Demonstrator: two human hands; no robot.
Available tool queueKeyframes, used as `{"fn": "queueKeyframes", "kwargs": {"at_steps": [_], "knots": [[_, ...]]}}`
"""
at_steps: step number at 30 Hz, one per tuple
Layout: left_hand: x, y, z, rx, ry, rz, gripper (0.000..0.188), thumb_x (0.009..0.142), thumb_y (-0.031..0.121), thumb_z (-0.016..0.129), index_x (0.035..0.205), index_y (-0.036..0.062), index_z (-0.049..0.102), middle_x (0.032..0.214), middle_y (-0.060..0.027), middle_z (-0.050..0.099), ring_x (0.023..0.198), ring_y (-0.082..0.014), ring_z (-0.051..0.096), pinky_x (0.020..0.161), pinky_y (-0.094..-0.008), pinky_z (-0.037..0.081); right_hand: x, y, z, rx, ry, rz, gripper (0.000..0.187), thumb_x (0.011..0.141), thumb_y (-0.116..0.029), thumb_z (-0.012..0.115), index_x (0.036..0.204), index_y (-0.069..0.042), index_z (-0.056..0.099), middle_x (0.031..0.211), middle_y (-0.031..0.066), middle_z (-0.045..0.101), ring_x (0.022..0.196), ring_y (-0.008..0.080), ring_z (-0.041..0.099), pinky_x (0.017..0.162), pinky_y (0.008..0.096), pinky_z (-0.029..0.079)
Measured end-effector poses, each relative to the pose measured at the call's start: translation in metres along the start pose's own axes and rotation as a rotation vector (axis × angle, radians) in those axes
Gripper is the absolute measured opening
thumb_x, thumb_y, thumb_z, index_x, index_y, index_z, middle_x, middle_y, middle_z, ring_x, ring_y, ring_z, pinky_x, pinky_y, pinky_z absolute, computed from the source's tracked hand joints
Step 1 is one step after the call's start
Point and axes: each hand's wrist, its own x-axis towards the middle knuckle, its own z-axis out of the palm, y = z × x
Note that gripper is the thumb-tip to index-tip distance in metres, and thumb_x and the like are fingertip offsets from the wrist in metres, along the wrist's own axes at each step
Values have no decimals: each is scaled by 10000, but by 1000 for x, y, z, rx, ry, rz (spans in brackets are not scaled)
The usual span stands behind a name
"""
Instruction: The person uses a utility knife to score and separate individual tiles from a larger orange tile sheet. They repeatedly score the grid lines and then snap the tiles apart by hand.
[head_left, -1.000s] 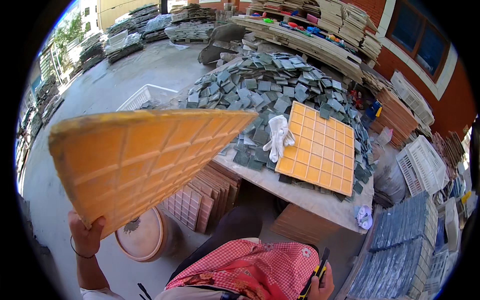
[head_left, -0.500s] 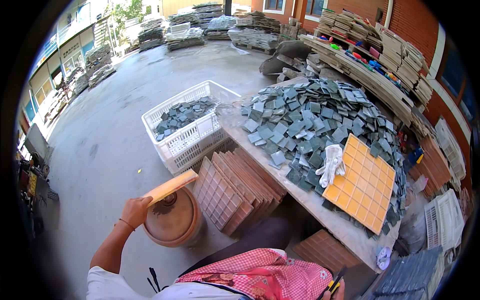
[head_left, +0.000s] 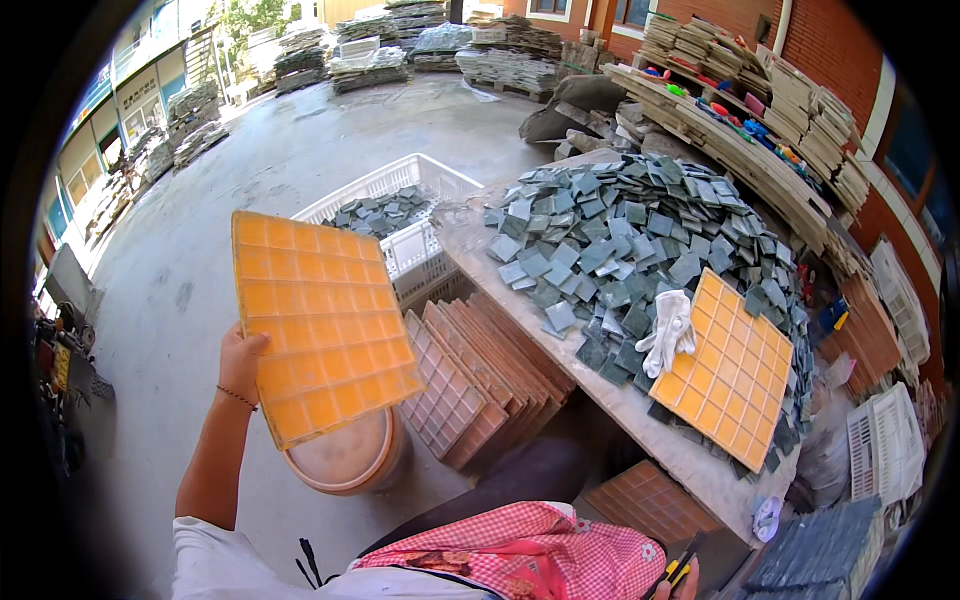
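Observation:
My left hand [head_left: 243,360] grips the left edge of an orange square grid tray [head_left: 320,330], which is tilted up so its gridded face shows. It hangs above a round brown lidded barrel [head_left: 345,465]. At the lower edge my right hand [head_left: 685,585], only partly in view, is closed round a black and yellow hand tool [head_left: 677,572] whose kind I cannot make out. A second orange grid tray [head_left: 735,375] lies tilted on a heap of small grey-green stone tiles [head_left: 630,230] on the table [head_left: 530,325]. White gloves [head_left: 668,332] rest over its left edge.
A white plastic crate [head_left: 440,245] with tiles stands beyond the held tray. Several brown grid trays [head_left: 480,380] lean together under the table's left edge. Dark stone slabs [head_left: 815,550] and a white crate [head_left: 887,440] are at the right. Stacked stone [head_left: 510,60] lines the back.
My left hand has turned the tray from nearly edge-on to show its gridded face, now hiding part of the white crate and barrel. My right hand stays low with its tool.

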Motion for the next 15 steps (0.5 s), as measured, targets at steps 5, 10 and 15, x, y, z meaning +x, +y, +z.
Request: {"fn": "queueKeyframes", "kwargs": {"at_steps": [5, 10, 15], "knots": [[2, -89, 68, -152, 53, -321, 346, 711, -63, 463, 1048, -72, 542, 931, -166, 610, 790, -280, 619, 684, -390, 532, 11, 0, -10, -4, 38, -7, 412, 856, -142, 558, 1244, -10, 515, 1001, 91, 628, 893, 190, 589, 805, 306, 465], [17, -248, 132, 132, 246, -268, 303, 762, -66, 432, 1024, -19, 578, 916, -144, 627, 794, -263, 617, 701, -373, 492, 32, 20, -29, -47, 48, -14, 386, 853, -136, 551, 1215, -6, 529, 965, 77, 630, 845, 173, 586, 775, 295, 471], [5, -300, 245, 411, 470, -376, 375, 781, -51, 456, 1144, 12, 523, 1024, -182, 611, 900, -300, 602, 782, -374, 464, 49, 40, -42, -172, 118, 59, 404, 848, -143, 546, 1237, -35, 528, 1003, 93, 654, 906, 204, 622, 818, 317, 476]]}}
